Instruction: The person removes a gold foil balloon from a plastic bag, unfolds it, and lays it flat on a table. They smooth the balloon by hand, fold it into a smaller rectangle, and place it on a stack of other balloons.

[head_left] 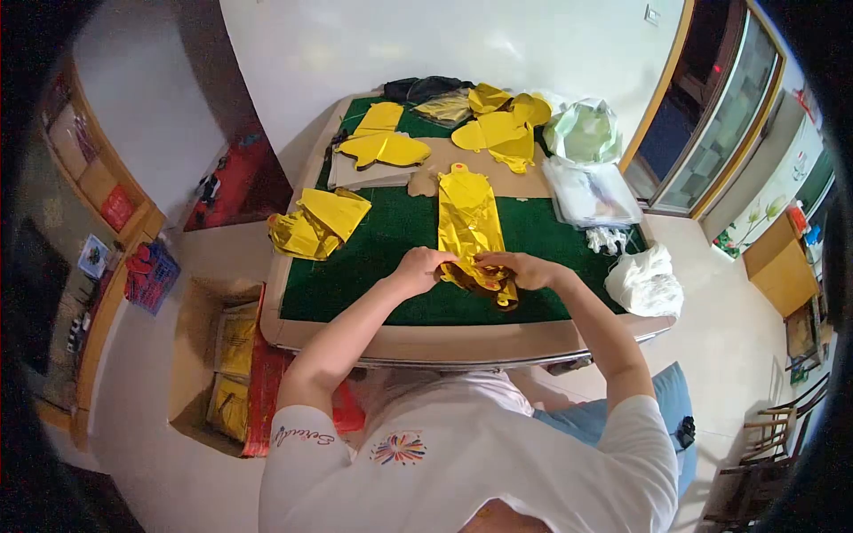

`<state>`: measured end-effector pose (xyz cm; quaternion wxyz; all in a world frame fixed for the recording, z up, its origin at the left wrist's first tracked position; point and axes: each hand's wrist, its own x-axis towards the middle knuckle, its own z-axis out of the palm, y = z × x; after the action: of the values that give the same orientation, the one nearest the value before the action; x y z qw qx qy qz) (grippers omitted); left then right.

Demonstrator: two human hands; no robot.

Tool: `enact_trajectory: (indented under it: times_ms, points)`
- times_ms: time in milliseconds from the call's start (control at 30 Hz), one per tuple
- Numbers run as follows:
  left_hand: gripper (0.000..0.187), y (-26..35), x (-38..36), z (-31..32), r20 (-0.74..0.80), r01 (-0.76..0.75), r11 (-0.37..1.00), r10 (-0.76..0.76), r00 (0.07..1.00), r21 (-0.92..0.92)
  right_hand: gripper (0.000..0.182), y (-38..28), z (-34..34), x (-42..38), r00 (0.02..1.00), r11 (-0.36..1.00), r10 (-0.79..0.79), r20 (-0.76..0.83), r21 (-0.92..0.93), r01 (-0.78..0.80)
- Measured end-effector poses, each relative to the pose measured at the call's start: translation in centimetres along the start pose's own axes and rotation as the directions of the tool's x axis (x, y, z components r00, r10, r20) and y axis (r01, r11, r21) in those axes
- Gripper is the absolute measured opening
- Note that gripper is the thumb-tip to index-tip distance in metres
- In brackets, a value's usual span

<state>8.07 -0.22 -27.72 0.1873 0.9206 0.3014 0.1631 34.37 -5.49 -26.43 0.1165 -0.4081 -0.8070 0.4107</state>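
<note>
A flat gold foil balloon [468,209] lies lengthwise on the green table top in front of me, its round tab with a red mark at the far end. The near end is crumpled and folded, showing a darker underside. My left hand [418,270] grips the left edge of this crumpled part, fingers closed on it. My right hand [530,270] holds the same part from the right, its fingers bent over the foil. Some fingertips are hidden by the folds.
Left lies a bunched gold foil piece [322,224]. Farther back are flat gold foil shapes [384,149] on papers and more foil shapes [498,133]. Clear plastic bags [591,194] and white string [646,281] sit right. A cardboard box [197,355] with gold packets stands on the floor.
</note>
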Motion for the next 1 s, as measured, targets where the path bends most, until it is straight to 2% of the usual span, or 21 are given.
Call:
enact_trajectory:
  times_ms: [100, 167, 200, 233, 300, 333, 400, 433, 500, 533, 567, 600, 633, 667, 767, 833, 933, 1000]
  points:
    - [0.03, -1.3, 0.3, 1.1, -0.045, -0.007, 0.998, 0.004, 0.999, -0.061, 0.073, -0.9, 0.5, -0.1, 0.997, 0.998, 0.06, -0.046, 0.021, -0.059]
    - [0.023, -2.2, 0.6, 1.8, -0.099, 0.072, 0.991, -0.084, 0.992, -0.116, 0.064, 0.5, 0.8, 0.1, 0.992, 0.987, 0.009, -0.126, 0.161, 0.011]
    - [0.023, -1.8, 0.7, 1.3, -0.101, 0.072, 0.991, -0.084, 0.991, -0.116, 0.049, 0.3, 0.6, -0.2, 0.987, 0.993, 0.032, -0.155, 0.121, -0.013]
    - [0.024, -1.5, 0.9, 0.8, -0.064, 0.096, 0.979, -0.109, 0.992, -0.182, 0.049, 0.2, 0.6, -0.1, 0.987, 0.993, 0.032, -0.155, 0.121, -0.013]
    - [0.025, -1.4, 1.3, 0.3, -0.023, 0.122, 0.962, -0.132, 0.991, -0.246, 0.034, -0.1, 0.7, 0.1, 0.916, 0.946, 0.323, -0.239, 0.118, -0.302]
    - [0.025, -1.7, 1.6, 0.4, 0.01, 0.181, 0.946, -0.186, 0.983, -0.269, 0.034, -0.1, 0.9, 0.2, 0.916, 0.946, 0.323, -0.24, 0.12, -0.302]
    - [0.027, -2.9, 2.1, 0.9, 0.058, 0.257, 0.905, -0.253, 0.966, -0.339, 0.025, 0.6, 1.4, 0.5, 0.905, 0.989, 0.109, -0.411, 0.141, -0.055]
    - [0.027, -3.5, 2.3, 1.5, 0.06, 0.258, 0.905, -0.253, 0.966, -0.338, 0.025, 1.5, 1.7, 0.8, 0.904, 0.988, 0.109, -0.413, 0.143, -0.054]
    - [0.028, -3.9, 2.5, 2.1, -0.042, 0.241, 0.819, -0.306, 0.951, -0.521, 0.022, 2.9, 2.0, 1.6, 0.862, 0.95, 0.213, -0.459, 0.302, -0.075]
    - [0.033, -3.8, 2.7, 1.9, -0.039, 0.224, 0.791, -0.298, 0.954, -0.569, 0.022, 3.1, 2.1, 1.8, 0.862, 0.95, 0.215, -0.459, 0.304, -0.075]
    - [0.033, -3.6, 2.9, 1.8, -0.037, 0.225, 0.791, -0.298, 0.954, -0.569, 0.024, 3.3, 2.2, 2.0, 0.846, 0.942, 0.188, -0.498, 0.336, -0.012]
    - [0.034, -3.2, 3.0, 1.4, -0.021, 0.288, 0.796, -0.353, 0.935, -0.533, 0.027, 3.3, 2.3, 2.2, 0.828, 0.93, 0.163, -0.537, 0.363, 0.052]
    - [0.035, -2.9, 3.2, 1.1, -0.008, 0.35, 0.796, -0.407, 0.914, -0.495, 0.027, 3.4, 2.4, 2.3, 0.828, 0.93, 0.164, -0.536, 0.363, 0.052]
    - [0.038, -3.1, 3.5, 1.2, 0.024, 0.387, 0.761, -0.44, 0.898, -0.521, 0.032, 3.6, 2.5, 2.5, 0.807, 0.942, 0.125, -0.577, 0.326, 0.087]
    - [0.037, -4.5, 4.3, 2.2, 0.018, 0.427, 0.784, -0.471, 0.882, -0.451, 0.04, 4.4, 3.1, 3.0, 0.766, 0.942, 0.087, -0.636, 0.304, 0.145]
    - [0.034, -3.8, 4.2, 1.7, 0.04, 0.444, 0.755, -0.487, 0.872, -0.483, 0.043, 3.8, 3.1, 3.1, 0.748, 0.931, 0.088, -0.658, 0.32, 0.172]
    - [0.029, -3.3, 4.3, 1.3, 0.08, 0.475, 0.705, -0.515, 0.854, -0.527, 0.05, 2.9, 3.2, 3.1, 0.703, 0.946, 0.134, -0.699, 0.302, 0.121]
    - [0.026, -3.2, 4.4, 1.3, 0.096, 0.489, 0.685, -0.527, 0.844, -0.54, 0.055, 2.5, 3.2, 3.3, 0.659, 0.881, 0.281, -0.698, 0.46, 0.112]
